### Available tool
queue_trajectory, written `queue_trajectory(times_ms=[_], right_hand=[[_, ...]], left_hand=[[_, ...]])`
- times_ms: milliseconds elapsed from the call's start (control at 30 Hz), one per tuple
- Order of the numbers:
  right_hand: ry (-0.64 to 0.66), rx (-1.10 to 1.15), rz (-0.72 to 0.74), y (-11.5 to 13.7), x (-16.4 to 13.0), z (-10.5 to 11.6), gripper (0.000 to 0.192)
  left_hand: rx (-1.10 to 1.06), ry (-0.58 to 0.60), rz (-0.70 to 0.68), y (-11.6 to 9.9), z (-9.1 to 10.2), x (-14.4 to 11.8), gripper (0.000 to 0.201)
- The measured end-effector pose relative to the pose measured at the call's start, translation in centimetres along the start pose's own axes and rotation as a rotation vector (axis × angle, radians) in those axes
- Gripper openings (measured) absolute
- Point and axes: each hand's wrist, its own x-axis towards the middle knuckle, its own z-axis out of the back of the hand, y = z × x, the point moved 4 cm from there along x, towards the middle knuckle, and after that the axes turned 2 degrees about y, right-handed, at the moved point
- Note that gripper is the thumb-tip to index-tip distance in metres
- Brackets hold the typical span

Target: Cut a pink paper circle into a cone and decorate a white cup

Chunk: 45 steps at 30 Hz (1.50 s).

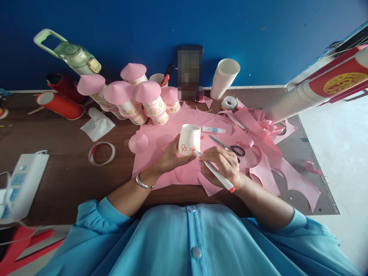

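A white paper cup is upside down in my left hand, whose fingers wrap round its left side and lower edge. Red-orange flowers are drawn low on its wall. My right hand grips a white marker with an orange end, and its tip touches the cup near the right flower. Under both hands lie pink paper sheets. Black-handled scissors and a glue stick rest just beyond my right hand. A pink paper cone sits left of the cup.
Several decorated cups with pink cone roofs stand at the back left. A stack of white cups and a tape roll are behind. Pink scraps spread right. A tape ring and power strip lie left.
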Motion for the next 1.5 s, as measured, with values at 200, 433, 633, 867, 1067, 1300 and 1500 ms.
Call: queue_trajectory(times_ms=[200, 433, 633, 867, 1067, 1300, 1500], right_hand=[[-0.030, -0.034, -0.008, -0.1, 0.1, 0.1, 0.023], [-0.040, -0.038, -0.015, -0.1, 0.0, 0.1, 0.025], [-0.019, -0.005, -0.033, -0.1, 0.0, 0.0, 0.028], [0.009, 0.012, -0.019, 0.1, 0.0, 0.1, 0.027], [0.021, 0.025, -0.023, 0.2, -0.2, -0.1, 0.025], [-0.070, 0.081, -0.001, 0.2, 0.0, 0.7, 0.023], [-0.037, 0.039, -0.075, -0.8, -0.9, 1.0, 0.025]], left_hand=[[-0.013, 0.005, 0.012, -0.1, 0.0, 0.0, 0.056], [-0.023, 0.003, 0.021, 0.0, 0.0, -0.1, 0.059], [-0.045, 0.007, 0.031, 0.2, 0.1, 0.0, 0.059], [-0.102, 0.013, -0.005, 0.1, -0.1, 0.1, 0.060], [-0.088, 0.016, 0.008, 0.0, 0.0, 0.0, 0.061], [-0.090, 0.014, 0.002, 0.0, -0.1, 0.0, 0.065], [-0.172, 0.041, 0.015, -0.1, -0.1, -0.1, 0.066]])
